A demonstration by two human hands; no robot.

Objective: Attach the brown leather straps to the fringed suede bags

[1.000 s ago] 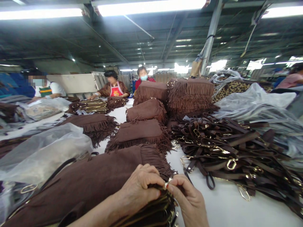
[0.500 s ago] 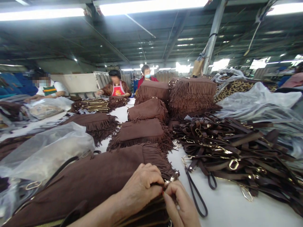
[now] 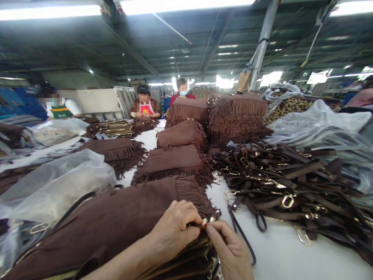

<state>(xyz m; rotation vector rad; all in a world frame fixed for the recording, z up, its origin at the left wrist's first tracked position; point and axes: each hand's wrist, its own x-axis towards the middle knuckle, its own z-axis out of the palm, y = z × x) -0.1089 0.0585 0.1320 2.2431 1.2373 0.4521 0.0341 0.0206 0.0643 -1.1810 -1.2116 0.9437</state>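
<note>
A brown suede fringed bag lies flat at the near edge of the white table. My left hand rests on the bag's right end, its fingers curled round a small gold metal clasp. Facing it, my right hand pinches the same clasp between thumb and fingertips. A thin dark strap runs from the clasp and loops on the table to the right of my hands.
A heap of brown straps with gold hardware fills the right side. More fringed bags are stacked ahead, clear plastic bags lie to the left. Three people work at the far end.
My hands have shifted slightly at the bag's end, still pinching the clasp. The thin strap has been drawn out from the heap and now loops on the table.
</note>
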